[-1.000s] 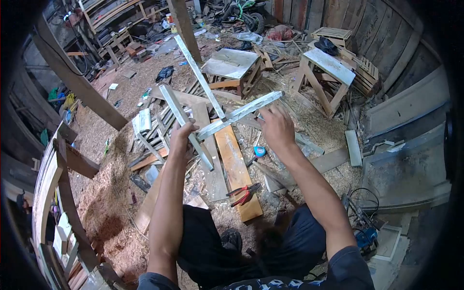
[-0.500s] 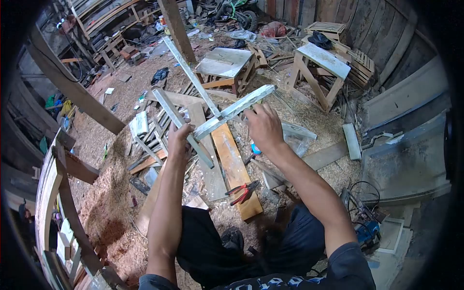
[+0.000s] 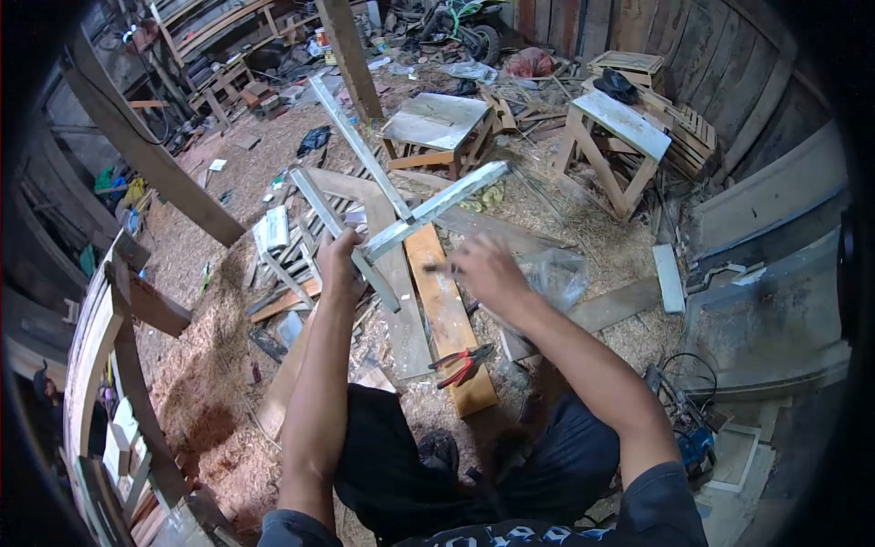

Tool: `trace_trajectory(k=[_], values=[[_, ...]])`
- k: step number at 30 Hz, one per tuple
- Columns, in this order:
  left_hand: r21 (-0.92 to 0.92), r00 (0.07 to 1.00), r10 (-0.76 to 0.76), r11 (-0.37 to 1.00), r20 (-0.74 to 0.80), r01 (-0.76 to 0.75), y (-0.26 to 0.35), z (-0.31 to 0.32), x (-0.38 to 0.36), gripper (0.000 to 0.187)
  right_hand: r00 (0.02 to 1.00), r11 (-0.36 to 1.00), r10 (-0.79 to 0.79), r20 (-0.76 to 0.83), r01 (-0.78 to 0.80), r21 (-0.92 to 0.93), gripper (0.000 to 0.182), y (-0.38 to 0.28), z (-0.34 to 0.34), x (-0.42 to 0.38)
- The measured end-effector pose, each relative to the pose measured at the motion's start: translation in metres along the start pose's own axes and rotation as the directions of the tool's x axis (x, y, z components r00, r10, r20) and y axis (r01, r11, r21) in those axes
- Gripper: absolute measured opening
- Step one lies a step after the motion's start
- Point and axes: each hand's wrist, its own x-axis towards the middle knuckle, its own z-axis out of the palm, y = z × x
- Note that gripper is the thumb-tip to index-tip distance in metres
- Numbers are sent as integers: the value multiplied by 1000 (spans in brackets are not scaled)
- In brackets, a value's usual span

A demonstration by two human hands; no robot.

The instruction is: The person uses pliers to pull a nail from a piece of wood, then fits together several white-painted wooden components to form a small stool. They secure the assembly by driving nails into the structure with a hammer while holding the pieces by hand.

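Observation:
My left hand (image 3: 337,260) is wrapped round a joined wooden frame of pale, worn bars, near where the short left bar (image 3: 314,201) meets the crossbar (image 3: 451,205). A longer bar (image 3: 360,146) runs away from the crossbar's middle. Below and right of the crossbar is my right hand (image 3: 490,276), blurred and apart from the frame. Its fingers are closed on a small dark object (image 3: 437,269), whose kind I cannot make out. Red-handled pliers (image 3: 463,365) lie on the orange-brown board (image 3: 440,310) between my legs.
Wood shavings and scrap boards cover the floor. Two low wooden tables (image 3: 442,118) stand ahead, the right one (image 3: 624,123) bearing a dark bundle. A clear plastic bag (image 3: 558,278) lies right of my right hand. A wooden post (image 3: 146,150) leans at left.
My right hand has come off the crossbar and moved down and slightly left; a dark object now shows at its fingers. The pale strip right of it no longer shows. My left hand keeps its grip.

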Motion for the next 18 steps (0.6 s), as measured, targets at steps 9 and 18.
trace_trajectory(k=[9,18], values=[[26,994,-22,999,-108,25,13,-6,-10,38,936,990,130,327,-142,11,27,24,160,-83],[19,993,26,1000,-115,-23,10,-9,-6,34,737,884,249,628,-439,164,59,23,191,-103]])
